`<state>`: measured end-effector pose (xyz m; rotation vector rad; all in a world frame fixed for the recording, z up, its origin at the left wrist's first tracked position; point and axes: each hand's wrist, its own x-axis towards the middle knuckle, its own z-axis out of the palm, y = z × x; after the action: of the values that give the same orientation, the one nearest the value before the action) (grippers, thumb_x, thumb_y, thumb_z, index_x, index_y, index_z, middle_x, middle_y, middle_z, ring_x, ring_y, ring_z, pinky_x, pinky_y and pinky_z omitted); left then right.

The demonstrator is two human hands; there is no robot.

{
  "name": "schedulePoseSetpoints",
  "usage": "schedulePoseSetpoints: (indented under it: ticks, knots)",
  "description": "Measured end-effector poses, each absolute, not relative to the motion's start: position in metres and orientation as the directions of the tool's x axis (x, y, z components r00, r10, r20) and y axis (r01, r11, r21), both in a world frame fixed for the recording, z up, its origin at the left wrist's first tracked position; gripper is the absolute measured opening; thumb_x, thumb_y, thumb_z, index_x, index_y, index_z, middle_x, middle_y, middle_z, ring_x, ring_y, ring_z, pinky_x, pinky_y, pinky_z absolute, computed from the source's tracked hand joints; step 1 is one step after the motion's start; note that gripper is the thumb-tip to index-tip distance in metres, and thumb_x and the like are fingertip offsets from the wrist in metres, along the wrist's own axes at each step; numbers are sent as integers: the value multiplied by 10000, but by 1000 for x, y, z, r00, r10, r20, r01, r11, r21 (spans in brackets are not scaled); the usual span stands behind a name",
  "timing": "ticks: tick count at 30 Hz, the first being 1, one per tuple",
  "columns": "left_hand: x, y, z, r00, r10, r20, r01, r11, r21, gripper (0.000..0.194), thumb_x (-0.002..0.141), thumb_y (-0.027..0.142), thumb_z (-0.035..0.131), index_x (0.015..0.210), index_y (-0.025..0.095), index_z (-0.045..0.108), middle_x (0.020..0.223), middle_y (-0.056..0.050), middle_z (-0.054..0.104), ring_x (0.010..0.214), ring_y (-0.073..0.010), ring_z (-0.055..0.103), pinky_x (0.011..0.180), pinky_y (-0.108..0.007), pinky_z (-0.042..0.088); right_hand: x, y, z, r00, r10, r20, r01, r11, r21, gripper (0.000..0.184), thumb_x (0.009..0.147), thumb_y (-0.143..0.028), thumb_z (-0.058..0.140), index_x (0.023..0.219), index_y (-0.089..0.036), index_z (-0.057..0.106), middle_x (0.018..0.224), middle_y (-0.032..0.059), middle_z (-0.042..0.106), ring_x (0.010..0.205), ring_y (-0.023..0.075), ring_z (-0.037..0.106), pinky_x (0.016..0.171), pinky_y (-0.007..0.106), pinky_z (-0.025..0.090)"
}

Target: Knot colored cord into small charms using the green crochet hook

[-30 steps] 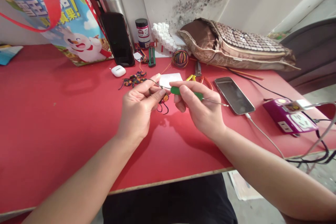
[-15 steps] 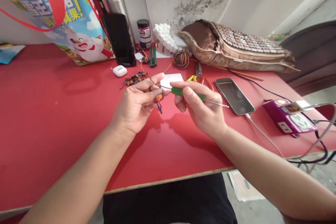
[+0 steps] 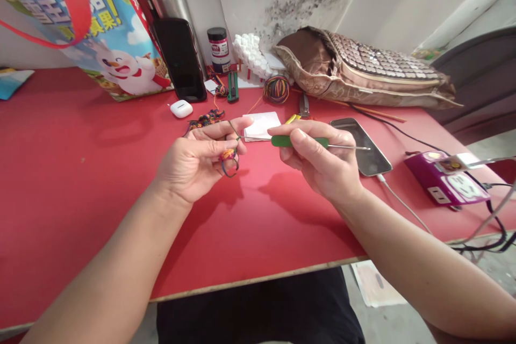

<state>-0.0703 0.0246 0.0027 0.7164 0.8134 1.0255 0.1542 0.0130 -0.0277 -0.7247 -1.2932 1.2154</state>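
My right hand (image 3: 326, 164) grips a crochet hook by its green handle (image 3: 282, 141), with thin metal shafts sticking out at both ends. The left-pointing shaft reaches to the yarn at my left fingertips. My left hand (image 3: 193, 161) pinches a small multicoloured crochet piece (image 3: 228, 155), orange and dark blue, between thumb and fingers. A dark strand runs up from it over my left index finger, and loose ends dangle below. Behind my left hand lies a longer multicoloured crocheted strip (image 3: 207, 119). A wound ball of multicoloured yarn (image 3: 276, 89) sits further back.
White paper (image 3: 262, 126) lies behind my hands. Around it are an earbud case (image 3: 181, 109), a green cutter (image 3: 233, 86), pliers (image 3: 304, 105), a phone (image 3: 363, 148) on a cable, and a purple power strip (image 3: 445, 180). A black phone (image 3: 181, 59) leans on a steel flask (image 3: 171, 2).
My hands have moved apart, the left going left and the right going right with the crochet hook. More of the shaft and the crochet piece now shows.
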Motion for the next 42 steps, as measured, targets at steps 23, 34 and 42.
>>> schedulePoseSetpoints:
  ticks: [23,34,42]
  knots:
    - [-43,13,-2,144,983,-110,-470,165,867,331,671,51,940,975,179,916,703,3,706,708,-120,741,595,-173,519,137,14,-29,-156,964,216,-465,121,-877,211,948,-439,857,993,-237,902,700,-6,664,551,85,482,555,284,445]
    - [-29,5,-8,1,980,-198,-525,169,834,173,777,53,880,895,179,876,746,3,754,670,-76,689,610,-147,513,126,3,-37,-36,882,470,-241,449,-861,170,1057,-346,741,1114,-249,869,764,-13,668,635,105,592,662,301,529]
    - [-55,20,-4,223,950,-219,-482,303,822,287,768,-11,816,988,151,904,708,-17,734,644,-91,703,576,-140,535,140,13,-42,-176,912,369,-329,299,-896,234,1043,-435,755,1137,-268,890,778,6,713,644,130,600,649,313,527]
